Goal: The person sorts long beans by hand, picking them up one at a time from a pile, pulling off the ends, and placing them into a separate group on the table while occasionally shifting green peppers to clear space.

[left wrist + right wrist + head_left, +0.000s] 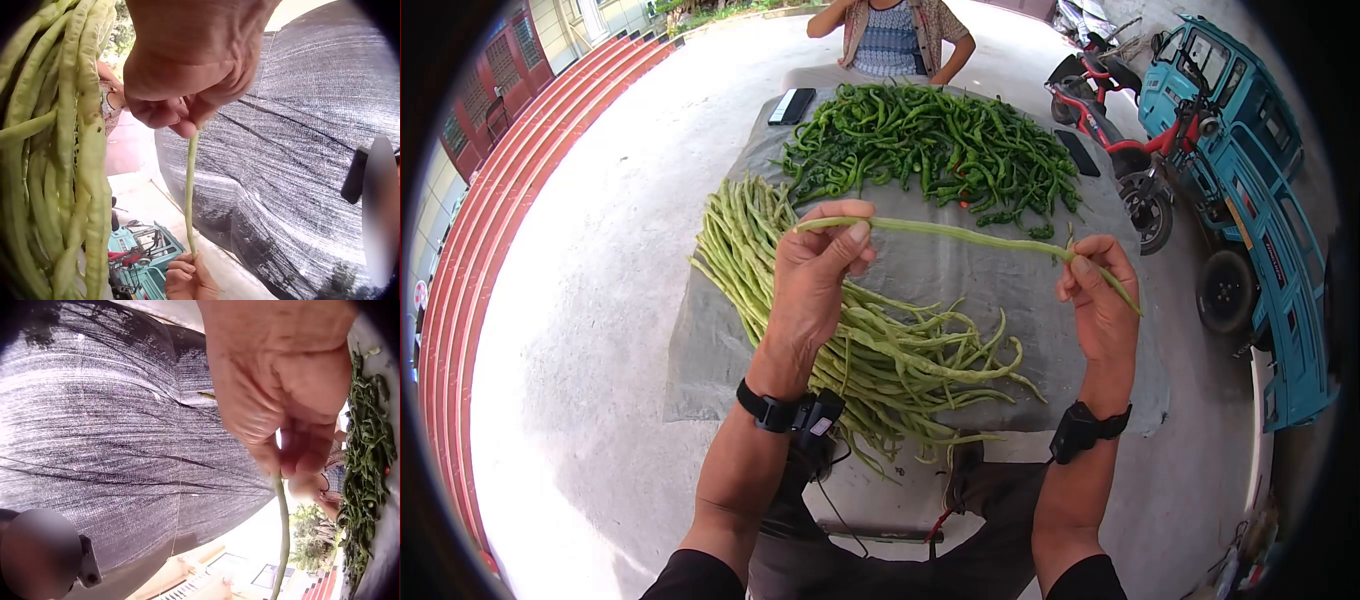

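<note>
One long green bean (960, 233) is stretched nearly level between both hands above the table. My left hand (815, 275) pinches it near its left end between thumb and fingers. Near the other end, my right hand (1105, 305) pinches it too, and a short tip sticks out past the fingers. In the left wrist view the bean (190, 187) runs from one hand to the other. Below and beside the left hand lies a big heap of long beans (890, 345), its ends fanned toward the right.
A grey cloth (1090, 370) covers the table. Across its far side spreads a pile of green peppers (930, 140), with a phone (791, 106) left of it and a dark phone (1077, 153) right. A person (890, 40) is opposite. A teal three-wheeler (1250, 200) stands at right.
</note>
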